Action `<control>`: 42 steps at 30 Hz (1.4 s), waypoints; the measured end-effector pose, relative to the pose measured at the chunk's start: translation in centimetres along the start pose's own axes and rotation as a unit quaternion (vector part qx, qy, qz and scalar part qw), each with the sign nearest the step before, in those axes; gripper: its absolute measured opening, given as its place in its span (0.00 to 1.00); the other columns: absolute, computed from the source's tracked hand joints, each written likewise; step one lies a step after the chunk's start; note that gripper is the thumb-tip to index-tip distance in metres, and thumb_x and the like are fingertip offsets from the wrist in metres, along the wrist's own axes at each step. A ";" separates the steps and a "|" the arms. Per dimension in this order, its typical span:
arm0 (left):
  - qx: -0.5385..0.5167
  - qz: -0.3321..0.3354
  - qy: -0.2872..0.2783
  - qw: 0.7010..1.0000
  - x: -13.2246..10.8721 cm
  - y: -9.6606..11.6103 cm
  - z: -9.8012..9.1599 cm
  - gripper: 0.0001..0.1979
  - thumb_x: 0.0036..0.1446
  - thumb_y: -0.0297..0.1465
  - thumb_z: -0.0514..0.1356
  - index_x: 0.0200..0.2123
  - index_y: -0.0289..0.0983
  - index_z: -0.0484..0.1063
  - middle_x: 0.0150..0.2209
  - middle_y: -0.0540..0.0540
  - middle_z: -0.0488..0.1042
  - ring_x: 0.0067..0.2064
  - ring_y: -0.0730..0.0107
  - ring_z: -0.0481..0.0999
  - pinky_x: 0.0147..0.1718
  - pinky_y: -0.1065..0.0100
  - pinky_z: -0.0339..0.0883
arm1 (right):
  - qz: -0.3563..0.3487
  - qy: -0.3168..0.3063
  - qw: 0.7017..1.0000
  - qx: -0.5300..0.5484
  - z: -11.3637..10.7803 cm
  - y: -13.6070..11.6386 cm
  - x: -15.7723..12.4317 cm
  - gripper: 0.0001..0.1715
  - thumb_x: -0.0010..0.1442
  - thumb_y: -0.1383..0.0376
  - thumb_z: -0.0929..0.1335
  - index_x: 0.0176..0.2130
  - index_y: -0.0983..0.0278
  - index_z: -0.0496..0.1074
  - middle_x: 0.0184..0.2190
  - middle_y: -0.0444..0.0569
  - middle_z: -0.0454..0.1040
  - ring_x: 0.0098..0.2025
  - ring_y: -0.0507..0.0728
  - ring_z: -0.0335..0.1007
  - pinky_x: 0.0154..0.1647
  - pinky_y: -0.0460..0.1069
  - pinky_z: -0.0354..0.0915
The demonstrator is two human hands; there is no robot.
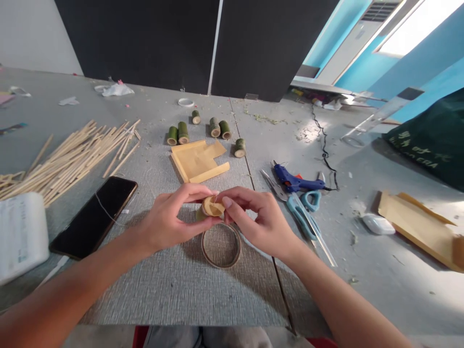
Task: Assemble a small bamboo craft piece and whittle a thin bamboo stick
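My left hand [174, 212] is closed around a short bamboo tube [201, 212], its open pale end turned up toward me. At the rim of that tube, the fingers of my right hand [250, 210] are pinched together. A thin pale strand shows near these fingertips, but what they grip is hidden. Just below the hands, a roll of tape [222, 265] lies flat on the grey table [174, 295]. Beyond them sits a folded tan paper tray [197, 162].
Several short bamboo pieces [183, 131] stand farther back. To the left are bamboo sticks [79, 157], a phone [97, 212] and a white pack [21, 237]. On the right lie a blue glue gun [299, 182], scissors [302, 217] and a white mouse [378, 224].
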State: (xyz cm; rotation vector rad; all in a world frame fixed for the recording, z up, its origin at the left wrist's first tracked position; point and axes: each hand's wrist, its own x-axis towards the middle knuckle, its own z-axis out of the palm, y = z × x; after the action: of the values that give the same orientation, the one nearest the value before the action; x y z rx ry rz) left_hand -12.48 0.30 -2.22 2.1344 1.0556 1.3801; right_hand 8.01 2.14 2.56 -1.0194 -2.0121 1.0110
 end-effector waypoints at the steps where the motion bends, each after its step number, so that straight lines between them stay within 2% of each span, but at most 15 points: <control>1: -0.006 -0.004 -0.003 1.000 0.1 0.1 0.0 0.25 0.54 0.34 0.73 0.52 0.42 0.68 0.48 0.45 0.84 0.48 0.61 0.85 0.46 0.66 0.82 | 0.012 -0.003 1.000 0.024 0.1 0.1 0.0 0.15 0.68 0.60 0.65 0.38 0.65 0.78 0.24 0.44 0.75 0.24 0.49 0.68 0.24 0.45 0.61; 5: -0.026 -0.036 -0.019 0.999 0.3 0.4 -0.2 0.27 0.54 0.32 0.73 0.53 0.42 0.67 0.49 0.44 0.83 0.49 0.61 0.84 0.48 0.64 0.80 | 0.054 -0.008 0.994 0.091 0.5 0.4 0.1 0.19 0.68 0.54 0.67 0.35 0.65 0.77 0.20 0.42 0.71 0.22 0.48 0.64 0.23 0.45 0.59; 10: -0.056 -0.077 -0.037 0.995 0.4 0.4 -0.1 0.28 0.53 0.31 0.72 0.55 0.41 0.65 0.50 0.42 0.83 0.50 0.60 0.83 0.51 0.60 0.78 | 0.058 -0.007 0.995 0.075 0.9 0.6 0.1 0.17 0.66 0.54 0.69 0.40 0.65 0.79 0.28 0.47 0.79 0.23 0.49 0.66 0.23 0.45 0.60; 14: -0.080 -0.100 -0.040 0.991 0.5 0.5 0.0 0.28 0.54 0.30 0.70 0.56 0.40 0.65 0.50 0.41 0.82 0.52 0.60 0.83 0.51 0.59 0.78 | 0.052 0.020 0.997 0.056 1.4 0.6 0.1 0.17 0.64 0.54 0.70 0.39 0.65 0.79 0.25 0.46 0.77 0.22 0.48 0.63 0.22 0.45 0.58; 17: -0.073 -0.115 -0.013 0.991 0.6 1.0 0.3 0.27 0.53 0.30 0.71 0.55 0.40 0.65 0.47 0.41 0.83 0.49 0.61 0.83 0.48 0.60 0.79 | 0.040 0.023 0.998 0.038 1.4 0.6 0.1 0.17 0.65 0.54 0.69 0.39 0.66 0.79 0.24 0.45 0.76 0.21 0.47 0.60 0.21 0.44 0.56; 21: -0.035 -0.109 0.035 0.993 0.3 1.7 0.7 0.26 0.52 0.33 0.72 0.52 0.40 0.66 0.44 0.44 0.83 0.42 0.63 0.85 0.41 0.63 0.81 | 0.013 -0.001 1.000 0.013 0.8 0.4 0.1 0.17 0.67 0.56 0.67 0.41 0.65 0.79 0.28 0.47 0.79 0.24 0.48 0.64 0.24 0.45 0.60; 25: 0.010 -0.081 0.044 0.996 -0.4 1.8 1.1 0.28 0.52 0.37 0.73 0.52 0.41 0.65 0.44 0.44 0.82 0.42 0.63 0.85 0.39 0.64 0.81 | -0.019 -0.027 0.999 -0.019 0.2 0.4 0.1 0.16 0.67 0.57 0.67 0.39 0.65 0.79 0.30 0.47 0.79 0.25 0.49 0.66 0.25 0.45 0.61; 28: 0.037 -0.076 0.020 0.996 -0.7 1.8 0.8 0.31 0.51 0.41 0.73 0.54 0.42 0.63 0.46 0.43 0.81 0.45 0.61 0.84 0.38 0.64 0.80 | -0.045 -0.036 0.998 -0.035 0.1 0.5 0.1 0.15 0.66 0.57 0.68 0.40 0.65 0.78 0.27 0.45 0.77 0.24 0.48 0.65 0.25 0.44 0.61; 31: 0.060 -0.062 -0.035 0.996 -0.4 1.9 -0.4 0.35 0.52 0.41 0.70 0.59 0.41 0.60 0.49 0.41 0.80 0.47 0.58 0.82 0.42 0.59 0.78 | -0.061 -0.039 0.997 -0.040 0.2 0.6 0.0 0.15 0.65 0.56 0.70 0.42 0.65 0.78 0.24 0.42 0.74 0.23 0.48 0.63 0.25 0.44 0.61; 34: 0.057 -0.002 -0.095 0.994 0.2 1.5 -1.9 0.28 0.58 0.34 0.58 0.61 0.39 0.59 0.53 0.38 0.77 0.51 0.54 0.79 0.47 0.52 0.75 | -0.064 -0.031 0.997 -0.041 0.4 0.9 0.0 0.15 0.63 0.55 0.72 0.42 0.65 0.77 0.22 0.40 0.70 0.22 0.47 0.61 0.25 0.44 0.61; 35: 0.047 0.009 -0.096 0.994 0.4 1.3 -2.3 0.27 0.57 0.31 0.55 0.60 0.38 0.60 0.53 0.37 0.76 0.52 0.54 0.77 0.49 0.51 0.74 | -0.066 -0.026 0.997 -0.042 0.4 0.9 0.0 0.15 0.62 0.56 0.73 0.42 0.65 0.77 0.22 0.39 0.69 0.22 0.47 0.60 0.26 0.44 0.61; 38: 0.018 -0.049 -0.109 0.993 1.0 0.6 -2.9 0.25 0.57 0.25 0.52 0.59 0.39 0.64 0.58 0.37 0.73 0.59 0.55 0.74 0.55 0.51 0.71 | -0.076 -0.020 0.996 -0.044 0.4 1.0 0.0 0.14 0.60 0.57 0.74 0.40 0.65 0.76 0.22 0.38 0.68 0.22 0.46 0.59 0.26 0.44 0.61; 42: -0.063 -0.137 -0.202 0.968 1.5 -0.2 -2.7 0.30 0.57 0.21 0.52 0.62 0.43 0.64 0.62 0.40 0.73 0.63 0.56 0.73 0.53 0.55 0.74 | -0.099 -0.035 0.992 -0.065 0.1 1.0 0.0 0.12 0.63 0.59 0.72 0.42 0.65 0.75 0.23 0.38 0.67 0.23 0.47 0.58 0.26 0.45 0.60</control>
State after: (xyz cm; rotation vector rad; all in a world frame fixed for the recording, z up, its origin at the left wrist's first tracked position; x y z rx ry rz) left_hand -14.58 1.32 -0.27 1.9722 1.0183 0.8176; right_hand 8.25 2.50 1.64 -0.8409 -2.2105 0.8298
